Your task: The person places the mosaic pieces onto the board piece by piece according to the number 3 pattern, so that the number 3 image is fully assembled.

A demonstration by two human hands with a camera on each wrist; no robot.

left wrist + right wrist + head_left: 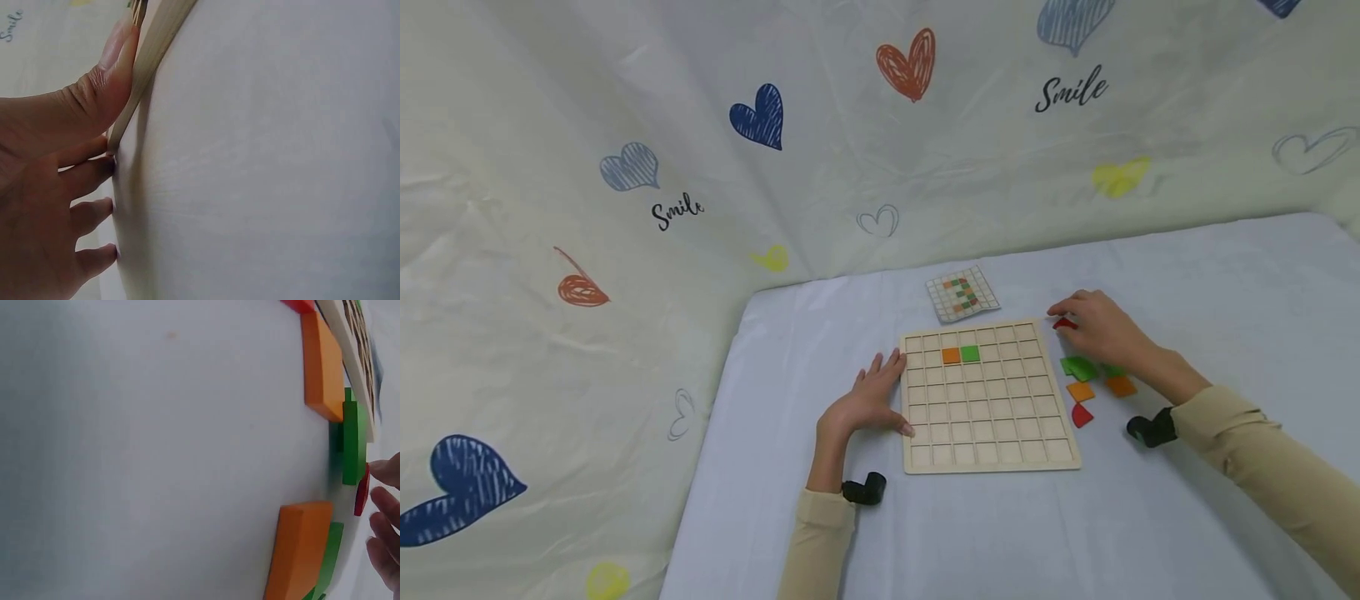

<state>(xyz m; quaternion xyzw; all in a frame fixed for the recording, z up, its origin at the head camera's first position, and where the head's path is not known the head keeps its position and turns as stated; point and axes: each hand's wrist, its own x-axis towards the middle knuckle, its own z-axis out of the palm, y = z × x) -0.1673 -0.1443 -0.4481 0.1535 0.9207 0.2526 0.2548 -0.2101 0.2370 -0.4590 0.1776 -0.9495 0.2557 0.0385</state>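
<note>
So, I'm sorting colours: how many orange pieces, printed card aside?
3: an orange square on the board, an orange piece off its right edge, another orange piece further right. The right hand may hide more.

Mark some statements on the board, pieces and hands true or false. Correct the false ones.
1. The left hand touches the left side of the board. True.
2. Two red pieces sit in the grid. False: it holds an orange square and a green square, side by side.
3. In the head view, the patterned card lies beyond the board's far edge. True.
4. The right hand is over the grid. False: it is off the board's right side, at a red piece.
5. In the head view, loose orange pieces lie right of the board. True.
</note>
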